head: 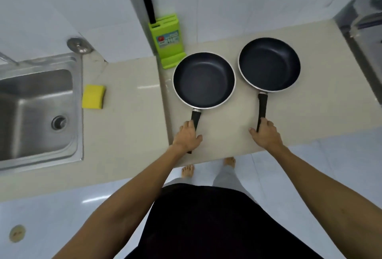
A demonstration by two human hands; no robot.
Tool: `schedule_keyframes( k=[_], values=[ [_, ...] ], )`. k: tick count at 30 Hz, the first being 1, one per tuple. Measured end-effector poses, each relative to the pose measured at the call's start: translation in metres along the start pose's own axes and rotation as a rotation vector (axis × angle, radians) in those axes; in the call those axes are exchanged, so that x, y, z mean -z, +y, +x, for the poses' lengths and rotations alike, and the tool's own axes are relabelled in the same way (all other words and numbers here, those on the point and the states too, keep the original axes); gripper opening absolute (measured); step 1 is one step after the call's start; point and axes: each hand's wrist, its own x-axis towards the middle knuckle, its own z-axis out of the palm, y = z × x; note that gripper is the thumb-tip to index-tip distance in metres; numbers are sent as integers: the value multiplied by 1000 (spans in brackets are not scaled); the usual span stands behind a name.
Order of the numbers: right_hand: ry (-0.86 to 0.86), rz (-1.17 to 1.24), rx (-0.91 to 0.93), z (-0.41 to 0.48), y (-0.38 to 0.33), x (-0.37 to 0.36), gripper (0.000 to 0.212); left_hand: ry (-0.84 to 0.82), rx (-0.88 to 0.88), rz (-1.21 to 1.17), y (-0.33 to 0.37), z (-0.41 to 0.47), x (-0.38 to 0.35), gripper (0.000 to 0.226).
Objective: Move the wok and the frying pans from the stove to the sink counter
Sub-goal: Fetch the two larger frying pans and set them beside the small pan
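Two dark non-stick frying pans with black handles rest side by side on the beige counter (128, 126). The left pan (203, 80) has its handle pointing toward me, and my left hand (187, 138) is wrapped around that handle. The right pan (268, 63) sits slightly farther back; my right hand (266, 135) grips the end of its handle. Both pans are empty and upright. No wok is in view. The stove (365, 31) shows only as a steel edge at the far right.
A steel sink (37, 114) fills the left side, with a yellow sponge (93, 96) on the counter beside it. A green knife block (167, 41) holding a black-handled knife stands against the tiled wall behind the left pan. My legs and bare feet are below the counter's front edge.
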Motion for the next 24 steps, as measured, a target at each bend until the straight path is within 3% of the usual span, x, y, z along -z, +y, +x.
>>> schedule_keyframes(
  k=[6,10,19,24],
  values=[
    [-96,200,-17,44,22,27,72,0,119,123,22,1,-14,75],
    [-157,298,-5,76,27,41,81,58,212,64,30,18,-18,71],
    [-156,343,-11,112,30,24,52,138,336,-141,17,54,-44,56],
    [-203,674,-205,120,22,16,31,140,374,-197,11,67,-49,35]
  ],
)
